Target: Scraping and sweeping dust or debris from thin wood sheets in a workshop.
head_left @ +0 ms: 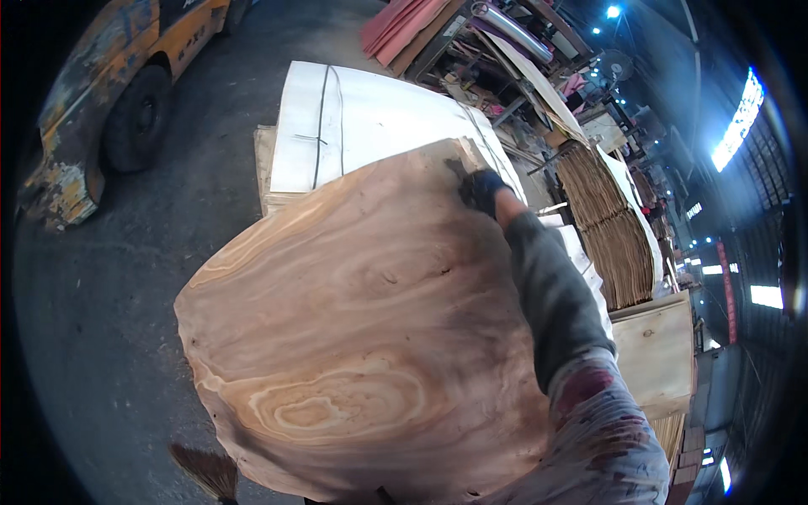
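Note:
A large, thin sheet of wood veneer (379, 278), reddish brown with pale swirling grain and a wavy edge, fills the middle of the head view. Its left edge curls and bends. My right hand (483, 190), in a dark glove, grips the sheet near its far right corner; the fingers are partly lost against the wood. A dark grey sleeve covers that forearm, which stretches across the sheet's right side. My left hand does not show. Beyond the sheet lies a white-topped stack of boards (379, 114), bound with dark straps.
A worn yellow vehicle (143, 93) with a black tyre stands at far left on the dark floor (109, 311). A broom head (206, 470) shows at lower left. Stacked brown veneer (606, 227) and pale boards (652, 349) line the right, with a cluttered rack (505, 67) behind.

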Tool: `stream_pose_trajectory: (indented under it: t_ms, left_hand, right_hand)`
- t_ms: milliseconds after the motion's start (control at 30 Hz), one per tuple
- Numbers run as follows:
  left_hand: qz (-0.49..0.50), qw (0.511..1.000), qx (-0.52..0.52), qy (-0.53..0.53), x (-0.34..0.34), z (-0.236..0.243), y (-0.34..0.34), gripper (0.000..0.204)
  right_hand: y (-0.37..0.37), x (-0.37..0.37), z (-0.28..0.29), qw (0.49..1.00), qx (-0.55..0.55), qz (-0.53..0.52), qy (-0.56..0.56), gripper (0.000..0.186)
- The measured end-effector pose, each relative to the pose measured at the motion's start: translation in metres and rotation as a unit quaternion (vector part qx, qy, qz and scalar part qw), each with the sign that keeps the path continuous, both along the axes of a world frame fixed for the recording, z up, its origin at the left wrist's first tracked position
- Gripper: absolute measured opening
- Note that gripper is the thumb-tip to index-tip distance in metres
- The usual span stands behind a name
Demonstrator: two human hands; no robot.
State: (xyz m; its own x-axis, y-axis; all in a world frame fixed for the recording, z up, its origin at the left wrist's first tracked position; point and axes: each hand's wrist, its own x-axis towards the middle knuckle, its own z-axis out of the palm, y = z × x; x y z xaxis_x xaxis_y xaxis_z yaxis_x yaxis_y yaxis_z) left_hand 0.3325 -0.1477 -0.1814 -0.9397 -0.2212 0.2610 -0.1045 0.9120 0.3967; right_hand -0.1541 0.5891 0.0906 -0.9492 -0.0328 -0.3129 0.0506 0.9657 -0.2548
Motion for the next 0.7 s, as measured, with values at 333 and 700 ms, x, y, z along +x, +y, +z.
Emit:
stream_pose_trajectory:
  t_ms: [333, 700]
  left_hand:
    - [0.014, 0.992, -0.113, -0.059, -0.002, 0.031, -0.029, 0.076]
    - [0.115, 0.988, 0.042, -0.095, -0.022, 0.1, 0.002, 0.083]
  right_hand:
    - [-0.165, 0.075, 0.028, 0.919, -0.289, -0.268, -0.003, 0.014]
    - [-0.189, 0.101, -0.047, 0.928, -0.291, -0.227, 0.051, 0.016]
